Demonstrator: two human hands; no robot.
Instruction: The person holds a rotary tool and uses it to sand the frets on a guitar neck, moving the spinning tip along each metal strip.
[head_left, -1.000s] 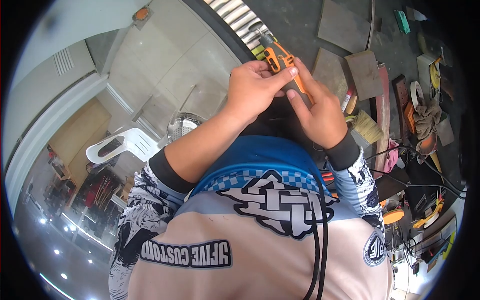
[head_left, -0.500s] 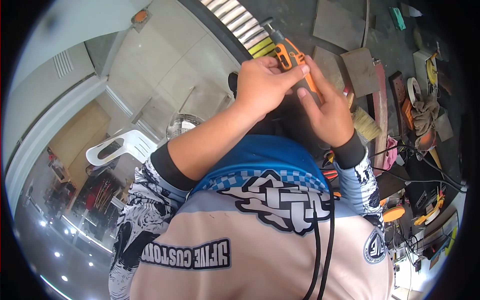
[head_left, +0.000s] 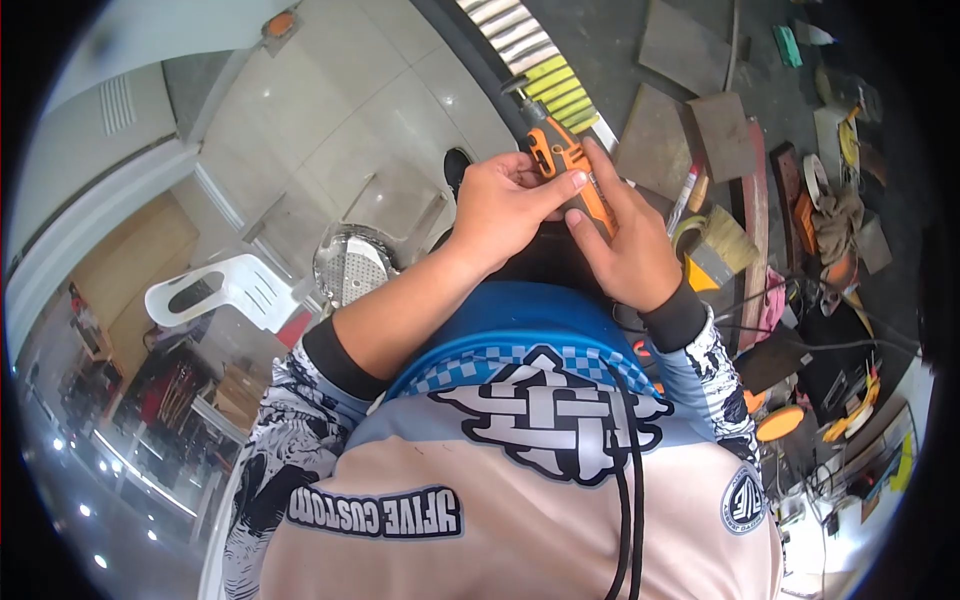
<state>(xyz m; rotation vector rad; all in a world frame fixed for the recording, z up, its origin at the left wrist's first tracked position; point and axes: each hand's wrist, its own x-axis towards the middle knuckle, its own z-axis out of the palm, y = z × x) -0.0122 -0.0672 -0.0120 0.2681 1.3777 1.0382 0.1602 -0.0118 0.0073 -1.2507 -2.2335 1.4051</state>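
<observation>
An orange and dark grey rotary tool (head_left: 560, 152) is held between both hands in front of my body, its nose pointing up and to the left. A small dark disc (head_left: 514, 86) is fitted at its tip. My left hand (head_left: 505, 208) is closed around the tool's left side near the front, its thumb lying across the body. My right hand (head_left: 632, 248) grips the rear part from the right, with the index finger stretched along the casing. Parts of the tool are covered by the fingers.
A striped white and yellow-green strip (head_left: 535, 60) lies beyond the tool. Flat plates (head_left: 680, 45), a wide paintbrush (head_left: 722, 250), a marker (head_left: 684, 195) and a crumpled cloth (head_left: 840, 225) lie on the dark worktop at right. A white plastic chair (head_left: 225, 290) and a metal stool (head_left: 352, 268) stand at left.
Both hands and the rotary tool have shifted slightly down and left in view. The view has moved too, showing more of the striped strip, the stool and the paintbrush. The grip looks the same.
</observation>
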